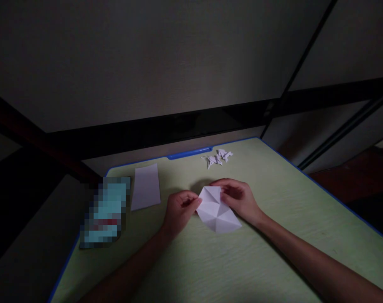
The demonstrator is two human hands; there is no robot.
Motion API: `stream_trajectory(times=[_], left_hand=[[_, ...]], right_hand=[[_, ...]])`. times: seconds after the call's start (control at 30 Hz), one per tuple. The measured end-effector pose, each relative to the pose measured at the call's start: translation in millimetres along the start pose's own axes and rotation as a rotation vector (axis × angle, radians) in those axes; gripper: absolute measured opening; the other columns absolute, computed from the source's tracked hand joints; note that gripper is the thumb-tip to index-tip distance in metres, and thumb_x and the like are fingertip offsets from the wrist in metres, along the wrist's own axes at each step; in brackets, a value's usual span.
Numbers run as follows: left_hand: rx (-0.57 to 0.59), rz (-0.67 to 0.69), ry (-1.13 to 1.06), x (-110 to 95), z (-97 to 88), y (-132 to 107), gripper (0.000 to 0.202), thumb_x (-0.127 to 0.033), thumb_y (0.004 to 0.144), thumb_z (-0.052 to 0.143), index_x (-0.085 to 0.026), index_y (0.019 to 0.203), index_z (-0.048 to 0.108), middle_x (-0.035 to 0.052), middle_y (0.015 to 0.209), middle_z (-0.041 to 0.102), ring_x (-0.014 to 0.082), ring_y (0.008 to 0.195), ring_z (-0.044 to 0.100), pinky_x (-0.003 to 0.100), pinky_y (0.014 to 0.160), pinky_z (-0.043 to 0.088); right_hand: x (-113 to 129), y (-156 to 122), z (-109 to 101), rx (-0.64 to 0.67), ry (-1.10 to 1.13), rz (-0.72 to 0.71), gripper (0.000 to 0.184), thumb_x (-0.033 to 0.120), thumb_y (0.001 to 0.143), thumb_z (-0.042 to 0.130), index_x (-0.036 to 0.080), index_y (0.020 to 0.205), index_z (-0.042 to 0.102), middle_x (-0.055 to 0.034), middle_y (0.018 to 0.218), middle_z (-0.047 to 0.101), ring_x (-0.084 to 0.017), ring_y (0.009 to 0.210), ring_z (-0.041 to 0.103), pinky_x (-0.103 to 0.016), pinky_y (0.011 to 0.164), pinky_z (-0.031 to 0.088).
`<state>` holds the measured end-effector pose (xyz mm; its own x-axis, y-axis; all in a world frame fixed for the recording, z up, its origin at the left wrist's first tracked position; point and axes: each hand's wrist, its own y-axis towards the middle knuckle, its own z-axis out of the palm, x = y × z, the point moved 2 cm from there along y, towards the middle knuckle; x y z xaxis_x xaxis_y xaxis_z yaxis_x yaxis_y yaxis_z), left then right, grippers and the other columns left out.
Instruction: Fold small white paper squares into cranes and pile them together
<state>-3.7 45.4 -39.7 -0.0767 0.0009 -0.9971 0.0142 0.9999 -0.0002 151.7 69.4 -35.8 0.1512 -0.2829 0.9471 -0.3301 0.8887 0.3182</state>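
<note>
over here the light is dim, and the pale green tabletop (185,273) shows a faint wood-like grain. a blue edging (65,268) runs round it, with a raised blue strip (190,153) along the far side. near the left edge lies a blue-green item (105,206) with a reddish patch, too pixelated for me to name. behind stands a big greyish panel (166,63), crossed low down by a black band (178,126); off right, the floor (346,181) looks dark red.
</note>
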Motion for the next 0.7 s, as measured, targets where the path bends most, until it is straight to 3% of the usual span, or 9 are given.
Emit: stream_trajectory(times=[0.13,0.27,0.5,0.7], left_hand=[[0.031,-0.008,0.013,0.8,1.8,-1.5,0.010,-0.019,0.057,0.058,-0.012,0.051,0.054,-0.0027,0.043,0.051,0.0077,0.041,0.045,0.018,0.041,0.034],[0.064,0.009,0.053,3.6,2.8,-2.6,0.010,-0.019,0.058,0.057,-0.011,0.053,0.054,-0.0009,0.047,0.052,0.0088,0.044,0.047,0.019,0.043,0.036],[0.077,0.022,0.008,7.0,3.8,-1.4,0.007,-0.016,0.059,0.055,-0.012,0.054,0.053,-0.0014,0.047,0.051,0.0079,0.044,0.045,0.018,0.042,0.035],[0.064,0.012,-0.046,5.6,2.9,0.8,0.006,-0.013,0.056,0.057,-0.012,0.051,0.052,-0.0017,0.047,0.052,0.0076,0.044,0.046,0.017,0.041,0.035]], right_hand=[[7.1,-0.7,4.7,-0.075,-0.238,-0.189,0.016,0.012,0.066,0.056,0.019,0.079,0.061,-0.0057,0.085,0.061,-0.016,0.082,0.055,-0.032,0.072,0.043],[9.6,-4.2,8.1,-0.097,-0.404,-0.282,0.009,0.013,0.067,0.057,0.019,0.071,0.061,-0.0051,0.081,0.060,-0.016,0.077,0.056,-0.032,0.067,0.045],[11.1,-7.3,14.2,-0.009,-0.524,-0.320,0.017,0.008,0.066,0.052,0.018,0.077,0.059,-0.0081,0.091,0.059,-0.017,0.084,0.054,-0.032,0.069,0.045],[11.3,-4.5,13.5,0.084,-0.485,-0.288,0.026,0.004,0.064,0.051,0.019,0.084,0.058,-0.0082,0.101,0.057,-0.018,0.089,0.054,-0.034,0.073,0.044]])
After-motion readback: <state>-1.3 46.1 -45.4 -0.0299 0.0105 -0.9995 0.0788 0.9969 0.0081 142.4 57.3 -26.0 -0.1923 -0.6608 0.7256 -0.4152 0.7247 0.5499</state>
